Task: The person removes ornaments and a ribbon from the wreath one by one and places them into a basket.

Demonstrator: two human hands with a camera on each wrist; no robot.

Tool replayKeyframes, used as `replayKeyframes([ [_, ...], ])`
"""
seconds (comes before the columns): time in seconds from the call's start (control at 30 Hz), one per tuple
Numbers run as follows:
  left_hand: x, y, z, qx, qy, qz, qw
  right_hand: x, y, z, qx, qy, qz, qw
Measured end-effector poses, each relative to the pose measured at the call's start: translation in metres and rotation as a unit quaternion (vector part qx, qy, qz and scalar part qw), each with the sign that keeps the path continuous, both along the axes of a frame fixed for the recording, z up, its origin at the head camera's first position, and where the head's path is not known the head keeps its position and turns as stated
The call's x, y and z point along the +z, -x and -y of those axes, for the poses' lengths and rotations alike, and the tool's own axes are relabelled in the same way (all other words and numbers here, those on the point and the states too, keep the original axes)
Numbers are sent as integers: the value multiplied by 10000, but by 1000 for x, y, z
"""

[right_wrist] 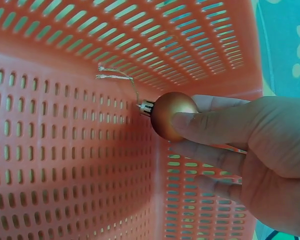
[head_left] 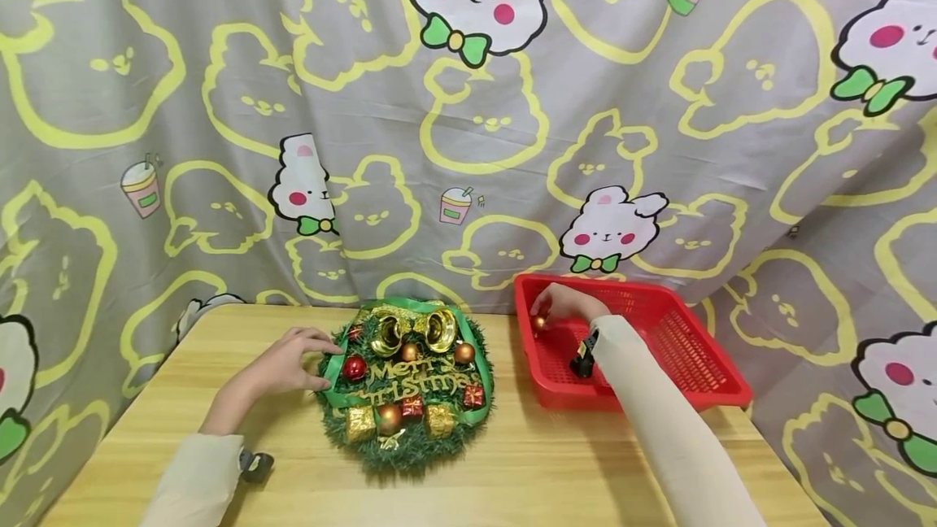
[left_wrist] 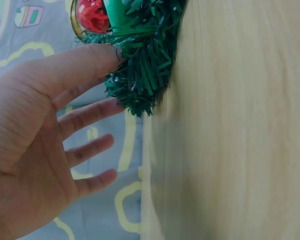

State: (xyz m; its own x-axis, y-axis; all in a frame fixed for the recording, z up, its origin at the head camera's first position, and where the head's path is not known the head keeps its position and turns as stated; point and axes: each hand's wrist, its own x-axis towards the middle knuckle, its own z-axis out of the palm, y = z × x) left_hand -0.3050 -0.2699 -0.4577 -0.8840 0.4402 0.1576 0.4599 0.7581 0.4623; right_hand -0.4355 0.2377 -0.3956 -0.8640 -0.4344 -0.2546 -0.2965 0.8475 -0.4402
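In the head view a green tinsel Christmas wreath (head_left: 401, 454) lies on the table, bearing gold bells, baubles, small gift boxes and gold "Merry Christmas" lettering. My left hand (head_left: 289, 362) is at its left edge, fingers spread and loosely extended. Seen from the left wrist, the thumb and nearest fingers touch the tinsel (left_wrist: 147, 70). Over in the red plastic basket (head_left: 629, 405), my right hand (head_left: 567, 303) pinches a copper-gold bauble (right_wrist: 172, 112) between thumb and fingers. The bauble has a metal cap and a loop of string, plain in the right wrist view.
The basket, with slotted walls, stands at the right of the wooden table (head_left: 505, 478). A patterned grey curtain (head_left: 395, 120) hangs behind the table. Each wrist wears a dark strapped device, such as the left one (head_left: 256, 466).
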Motion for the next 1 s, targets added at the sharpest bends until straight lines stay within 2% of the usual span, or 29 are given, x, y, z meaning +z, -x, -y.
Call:
replayKeyframes([
  [0.33, -1, 2, 1, 0, -17, 58, 10000, -11, 4, 0, 41, -82, 60, 9999],
  [0.6, 1, -2, 3, -30, -29, 28, 10000, -13, 5, 3, 82, -39, 120, 9999],
  [0.73, 0, -2, 5, 21, -49, 63, 10000, -12, 4, 2, 37, 10, 192, 9998],
  [1.0, -2, 1, 2, 32, -129, 114, 9998, -4, 3, -1, 26, -151, 32, 9999],
])
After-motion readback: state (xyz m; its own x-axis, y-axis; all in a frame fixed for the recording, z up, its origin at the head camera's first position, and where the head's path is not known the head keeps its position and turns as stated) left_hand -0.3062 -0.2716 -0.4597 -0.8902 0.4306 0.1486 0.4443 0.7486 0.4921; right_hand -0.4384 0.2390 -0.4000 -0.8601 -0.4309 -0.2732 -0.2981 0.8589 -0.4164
